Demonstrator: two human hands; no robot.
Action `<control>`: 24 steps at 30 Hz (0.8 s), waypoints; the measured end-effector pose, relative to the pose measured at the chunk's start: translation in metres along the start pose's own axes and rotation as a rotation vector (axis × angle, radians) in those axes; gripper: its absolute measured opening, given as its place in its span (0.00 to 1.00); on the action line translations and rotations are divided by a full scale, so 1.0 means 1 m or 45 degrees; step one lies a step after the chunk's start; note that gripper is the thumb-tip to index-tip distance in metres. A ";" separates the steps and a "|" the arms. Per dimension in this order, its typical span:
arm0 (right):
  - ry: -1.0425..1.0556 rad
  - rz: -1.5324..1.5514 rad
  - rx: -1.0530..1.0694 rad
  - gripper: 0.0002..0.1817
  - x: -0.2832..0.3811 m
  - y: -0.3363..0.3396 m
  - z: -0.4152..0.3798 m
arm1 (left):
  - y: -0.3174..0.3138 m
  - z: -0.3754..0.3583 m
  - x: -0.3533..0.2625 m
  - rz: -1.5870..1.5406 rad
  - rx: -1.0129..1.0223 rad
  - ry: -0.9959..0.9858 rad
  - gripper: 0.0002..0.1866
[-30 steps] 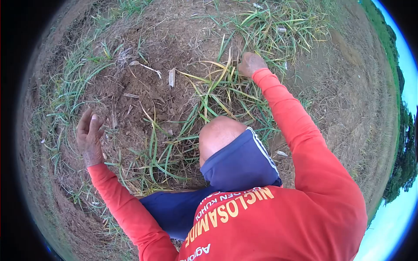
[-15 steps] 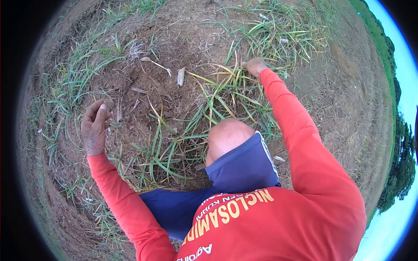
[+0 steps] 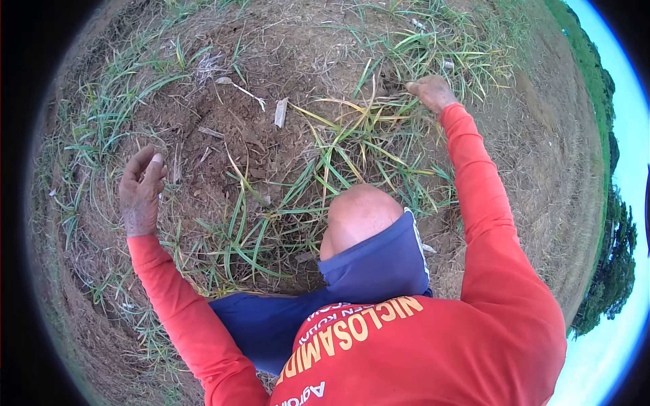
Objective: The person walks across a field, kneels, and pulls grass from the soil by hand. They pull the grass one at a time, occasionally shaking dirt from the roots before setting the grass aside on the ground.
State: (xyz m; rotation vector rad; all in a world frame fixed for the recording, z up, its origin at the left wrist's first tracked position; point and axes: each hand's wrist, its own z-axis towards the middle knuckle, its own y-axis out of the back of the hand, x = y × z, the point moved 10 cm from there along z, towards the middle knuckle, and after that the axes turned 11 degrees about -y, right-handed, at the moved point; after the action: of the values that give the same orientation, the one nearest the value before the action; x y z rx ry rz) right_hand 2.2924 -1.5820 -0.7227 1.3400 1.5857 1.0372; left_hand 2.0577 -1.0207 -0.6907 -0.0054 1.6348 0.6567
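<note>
My left hand hovers over the soil on the left side, its fingers loosely bent and apart, with nothing visible between them. On the far side of a green and yellowing grassy clump, my right hand reaches down at ground level. The fingers on that side are drawn together and point left at the edge of another grass tuft. What they hold, if anything, is too small to make out. Long leafy blades spread between my left forearm and my bare knee.
Loose brown soil lies in the middle, with a pale flat stalk piece and a thin dry twig on it. More grass grows along the left. Dry stubbly ground runs toward trees at the right.
My right hand has moved right and slightly up, away from the yellowing clump toward the farther tuft. My left hand has shifted a little left, its fingers still loosely bent.
</note>
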 end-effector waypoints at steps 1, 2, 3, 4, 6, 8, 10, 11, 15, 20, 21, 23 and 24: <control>-0.006 -0.022 -0.004 0.18 -0.006 0.001 -0.002 | 0.000 0.000 0.003 -0.012 0.012 0.004 0.26; -0.015 0.039 -0.012 0.19 -0.010 0.006 -0.006 | -0.001 0.001 0.003 -0.025 0.019 0.003 0.25; -0.022 0.102 -0.018 0.21 -0.012 0.011 -0.013 | -0.001 0.002 0.002 -0.002 0.025 0.008 0.25; -0.045 0.165 -0.027 0.21 -0.016 0.015 -0.014 | -0.001 0.001 0.001 0.023 0.029 0.015 0.25; -0.112 0.292 -0.050 0.23 -0.032 0.023 -0.011 | 0.000 -0.002 0.004 0.049 0.051 0.030 0.25; -0.173 0.424 -0.111 0.25 -0.049 0.039 -0.019 | 0.000 -0.001 0.008 0.046 0.083 0.024 0.25; -0.174 0.560 -0.206 0.26 -0.050 0.070 -0.028 | 0.004 -0.001 0.008 0.035 0.088 0.018 0.25; -0.135 0.619 -0.241 0.26 -0.047 0.094 -0.033 | 0.005 -0.003 0.009 0.031 0.097 0.020 0.25; -0.099 1.033 -0.160 0.22 -0.052 0.139 -0.036 | 0.008 -0.004 0.002 -0.027 0.095 0.000 0.23; -0.141 0.439 -0.163 0.25 -0.045 0.038 0.021 | 0.004 -0.008 -0.010 -0.006 0.070 -0.029 0.23; -0.108 0.400 -0.149 0.25 -0.037 0.035 0.020 | 0.004 -0.011 -0.010 -0.028 0.073 -0.049 0.23; -0.025 0.681 -0.159 0.25 -0.032 0.056 0.018 | 0.011 -0.010 -0.006 -0.017 0.038 -0.038 0.23; -0.045 0.845 -0.131 0.25 -0.043 0.044 -0.005 | 0.010 -0.013 -0.001 0.010 0.091 -0.022 0.23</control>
State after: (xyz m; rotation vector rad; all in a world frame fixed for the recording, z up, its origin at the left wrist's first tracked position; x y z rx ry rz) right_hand 2.3074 -1.6201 -0.6765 1.8515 1.0493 1.4451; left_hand 2.0424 -1.0181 -0.6849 0.0587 1.6417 0.6027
